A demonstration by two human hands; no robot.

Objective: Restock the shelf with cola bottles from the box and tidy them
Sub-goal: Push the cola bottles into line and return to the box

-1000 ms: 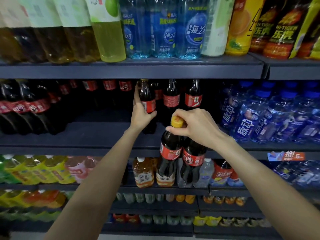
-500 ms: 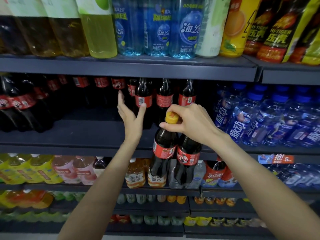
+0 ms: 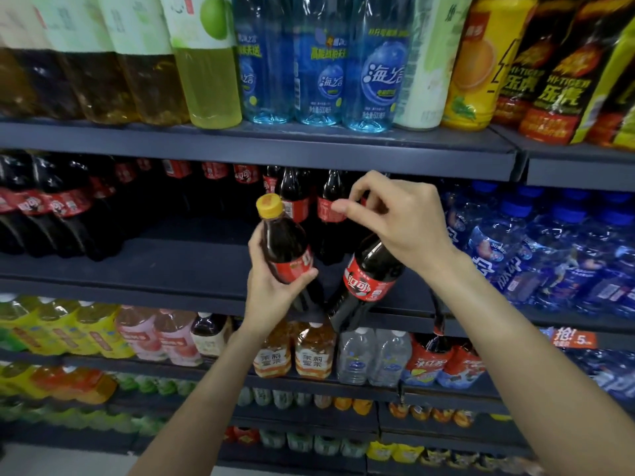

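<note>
My left hand (image 3: 275,286) grips a cola bottle with a yellow cap (image 3: 287,249) round its red label, holding it upright in front of the cola shelf (image 3: 137,269). My right hand (image 3: 395,221) holds a second cola bottle (image 3: 369,280) by its neck; the bottle hangs tilted, base toward the lower left, and its cap is hidden under my fingers. My right thumb and forefinger are spread apart above it. Behind both hands several cola bottles (image 3: 309,201) stand at the back of the shelf. The box is out of view.
Larger cola bottles (image 3: 44,207) fill the shelf's left end, with bare shelf board between them and my hands. Blue water bottles (image 3: 549,249) crowd the right. The shelf above (image 3: 275,149) hangs low, loaded with tea and blue drinks. Lower shelves hold juice and tea.
My left hand left the shelved bottles and took the yellow-capped bottle from my right hand. My right hand now keeps only one bottle, which has swung to a tilt.
</note>
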